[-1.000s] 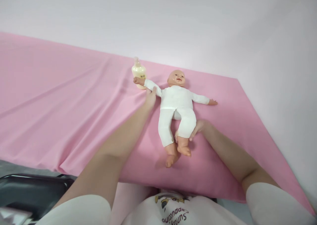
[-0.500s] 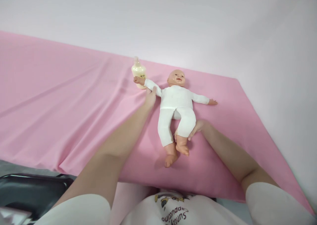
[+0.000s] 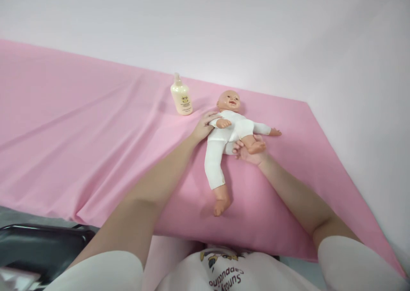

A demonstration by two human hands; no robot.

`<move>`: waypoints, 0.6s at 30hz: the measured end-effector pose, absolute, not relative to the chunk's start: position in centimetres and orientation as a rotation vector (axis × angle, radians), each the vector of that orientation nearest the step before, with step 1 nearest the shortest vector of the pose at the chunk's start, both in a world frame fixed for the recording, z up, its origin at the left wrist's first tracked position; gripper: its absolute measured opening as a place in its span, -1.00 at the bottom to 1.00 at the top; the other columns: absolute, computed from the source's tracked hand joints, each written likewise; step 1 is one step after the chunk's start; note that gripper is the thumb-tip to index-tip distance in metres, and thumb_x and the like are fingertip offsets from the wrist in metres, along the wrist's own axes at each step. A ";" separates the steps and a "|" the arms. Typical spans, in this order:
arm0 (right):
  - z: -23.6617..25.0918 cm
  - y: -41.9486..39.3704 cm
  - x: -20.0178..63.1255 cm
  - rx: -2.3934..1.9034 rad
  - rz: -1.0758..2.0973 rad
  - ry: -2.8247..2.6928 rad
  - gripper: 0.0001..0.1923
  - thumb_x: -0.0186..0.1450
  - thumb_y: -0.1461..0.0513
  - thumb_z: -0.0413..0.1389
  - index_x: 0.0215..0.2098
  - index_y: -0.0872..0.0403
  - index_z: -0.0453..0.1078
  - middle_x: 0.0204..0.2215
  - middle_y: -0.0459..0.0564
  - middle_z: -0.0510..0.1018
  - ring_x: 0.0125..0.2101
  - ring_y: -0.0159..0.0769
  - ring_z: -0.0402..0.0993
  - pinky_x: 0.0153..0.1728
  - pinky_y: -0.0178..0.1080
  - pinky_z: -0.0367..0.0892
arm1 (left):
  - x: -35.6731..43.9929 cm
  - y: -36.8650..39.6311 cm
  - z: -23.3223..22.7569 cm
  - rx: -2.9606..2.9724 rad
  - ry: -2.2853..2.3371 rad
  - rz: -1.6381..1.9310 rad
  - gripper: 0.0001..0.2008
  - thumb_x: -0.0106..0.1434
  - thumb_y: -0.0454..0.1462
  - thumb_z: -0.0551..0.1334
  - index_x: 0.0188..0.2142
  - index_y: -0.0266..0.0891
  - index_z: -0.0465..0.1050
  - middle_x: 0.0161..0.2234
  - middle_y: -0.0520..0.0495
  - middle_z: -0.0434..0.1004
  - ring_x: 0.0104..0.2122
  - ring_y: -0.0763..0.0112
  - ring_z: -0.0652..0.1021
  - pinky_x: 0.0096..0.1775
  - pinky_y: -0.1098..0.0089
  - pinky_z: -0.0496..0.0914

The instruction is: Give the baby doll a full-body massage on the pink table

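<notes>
A baby doll (image 3: pixel 214 161) in a white suit lies on its back on the pink cloth, head pointing away from me. My left hand (image 3: pixel 204 126) grips its arm on the left side, which is folded over the chest. Under the raised leg on the right side is my right hand (image 3: pixel 250 153), its fingers curled round that leg, bent up toward the belly. The other leg lies stretched toward me, and the other arm is spread out to the right. Beyond my left hand stands a cream-coloured pump bottle (image 3: pixel 182 97), upright and untouched.
Pink cloth (image 3: pixel 96 124) with soft folds covers the table, whose right edge slopes down toward me. A white wall or backdrop (image 3: pixel 205 30) rises behind. At the lower left is a black chair (image 3: pixel 41 244).
My left hand has brought the doll's arm in from its spread position onto the chest, uncovering the bottle's label. My right hand has pushed the leg up toward the belly.
</notes>
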State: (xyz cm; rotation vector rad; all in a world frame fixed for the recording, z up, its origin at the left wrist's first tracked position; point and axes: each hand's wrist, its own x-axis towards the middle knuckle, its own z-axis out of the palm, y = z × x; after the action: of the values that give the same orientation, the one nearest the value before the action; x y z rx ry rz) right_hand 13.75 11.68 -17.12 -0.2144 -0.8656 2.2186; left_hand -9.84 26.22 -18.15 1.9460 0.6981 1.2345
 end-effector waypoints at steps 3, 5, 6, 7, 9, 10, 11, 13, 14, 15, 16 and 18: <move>-16.0 11.7 13.6 -0.408 2.172 -0.759 -0.58 0.24 -0.14 0.07 -0.42 0.03 0.20 -0.34 0.02 0.42 -0.29 -0.16 0.47 -0.31 -0.13 0.48 | -9.9 26.2 -18.0 2.016 0.705 1.226 -0.63 0.13 -0.35 0.23 -0.08 -0.13 0.66 0.15 -0.16 0.54 0.21 0.04 0.47 0.34 -0.01 0.25; -15.7 11.6 13.4 -0.458 2.169 -0.720 -0.57 0.27 -0.15 0.00 -0.43 0.03 0.19 -0.38 0.01 0.40 -0.33 -0.17 0.46 -0.36 -0.15 0.46 | -10.0 26.4 -18.2 2.031 0.700 1.230 -0.63 0.14 -0.35 0.23 -0.07 -0.13 0.66 0.15 -0.17 0.54 0.21 0.03 0.47 0.34 -0.02 0.25; -15.6 11.5 13.3 -0.470 2.169 -0.712 -0.56 0.28 -0.15 -0.02 -0.43 0.03 0.19 -0.38 0.01 0.40 -0.34 -0.17 0.46 -0.37 -0.15 0.46 | -10.0 26.5 -18.2 2.033 0.699 1.232 -0.63 0.14 -0.34 0.23 -0.07 -0.13 0.66 0.15 -0.17 0.54 0.21 0.03 0.47 0.34 -0.02 0.24; -15.6 11.5 13.3 -0.479 2.167 -0.708 -0.56 0.29 -0.16 -0.04 -0.43 0.03 0.20 -0.39 0.01 0.41 -0.35 -0.17 0.46 -0.37 -0.15 0.46 | -10.0 26.5 -18.3 2.031 0.698 1.233 -0.63 0.14 -0.33 0.23 -0.07 -0.14 0.65 0.15 -0.17 0.54 0.21 0.03 0.47 0.34 -0.02 0.24; -15.7 11.5 13.2 -0.482 2.155 -0.713 -0.55 0.30 -0.16 -0.05 -0.43 0.03 0.21 -0.39 0.01 0.42 -0.35 -0.17 0.46 -0.36 -0.14 0.46 | -10.0 26.5 -18.4 2.017 0.692 1.242 -0.65 0.16 -0.30 0.25 -0.06 -0.14 0.64 0.15 -0.17 0.54 0.21 0.04 0.47 0.34 -0.02 0.24; -15.8 11.5 13.2 -0.473 2.146 -0.727 -0.54 0.31 -0.16 -0.03 -0.43 0.03 0.21 -0.39 0.01 0.42 -0.34 -0.16 0.47 -0.34 -0.13 0.47 | -9.9 26.4 -18.4 1.999 0.685 1.252 -0.66 0.18 -0.27 0.26 -0.05 -0.14 0.63 0.15 -0.17 0.55 0.21 0.05 0.47 0.34 -0.01 0.24; -15.9 11.5 13.2 -0.451 2.138 -0.753 -0.54 0.30 -0.17 0.00 -0.42 0.03 0.22 -0.38 0.01 0.44 -0.32 -0.15 0.48 -0.31 -0.12 0.48 | -9.8 26.3 -18.5 1.965 0.676 1.270 -0.65 0.19 -0.24 0.27 -0.02 -0.14 0.61 0.15 -0.17 0.55 0.21 0.06 0.47 0.34 -0.01 0.24; -16.2 11.5 13.2 -0.357 2.131 -0.840 -0.52 0.24 -0.19 0.12 -0.40 0.04 0.25 -0.35 0.00 0.46 -0.26 -0.15 0.50 -0.22 -0.10 0.49 | -9.6 26.1 -18.6 1.840 0.671 1.323 -0.63 0.21 -0.17 0.30 0.02 -0.13 0.55 0.14 -0.16 0.55 0.20 0.07 0.48 0.32 0.01 0.28; -16.4 11.4 13.1 -0.281 2.139 -0.902 -0.49 0.19 -0.20 0.19 -0.39 0.05 0.27 -0.33 0.00 0.47 -0.24 -0.15 0.51 -0.18 -0.10 0.49 | -9.5 26.1 -18.7 1.754 0.683 1.352 -0.62 0.22 -0.13 0.31 0.03 -0.13 0.52 0.13 -0.16 0.56 0.18 0.08 0.49 0.29 0.03 0.31; -16.5 11.2 13.0 -0.200 2.155 -0.972 -0.47 0.14 -0.20 0.24 -0.37 0.07 0.31 -0.32 0.00 0.48 -0.23 -0.16 0.52 -0.14 -0.10 0.49 | -9.4 26.1 -18.8 1.659 0.701 1.381 -0.62 0.23 -0.10 0.32 0.02 -0.12 0.49 0.11 -0.15 0.57 0.17 0.09 0.51 0.26 0.05 0.36; -16.7 11.1 12.9 -0.130 2.180 -1.050 -0.45 0.11 -0.20 0.28 -0.34 0.09 0.36 -0.30 0.01 0.50 -0.22 -0.16 0.53 -0.11 -0.10 0.48 | -9.3 26.3 -19.0 1.566 0.724 1.410 -0.63 0.25 -0.08 0.32 0.00 -0.11 0.47 0.08 -0.15 0.58 0.16 0.10 0.52 0.22 0.07 0.40; -16.9 10.6 12.7 -0.050 2.278 -1.263 -0.41 0.08 -0.17 0.34 -0.25 0.14 0.43 -0.26 0.05 0.53 -0.19 -0.14 0.54 -0.06 -0.08 0.46 | -9.3 26.8 -19.4 1.409 0.772 1.474 -0.67 0.27 -0.02 0.32 -0.06 -0.10 0.43 0.00 -0.15 0.59 0.14 0.12 0.54 0.16 0.12 0.44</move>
State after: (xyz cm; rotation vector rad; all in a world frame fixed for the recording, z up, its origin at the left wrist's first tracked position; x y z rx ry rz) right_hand 12.70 10.65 -16.89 -0.0495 -1.2630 2.2784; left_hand -9.33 26.81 -19.43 1.4094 0.7718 1.4743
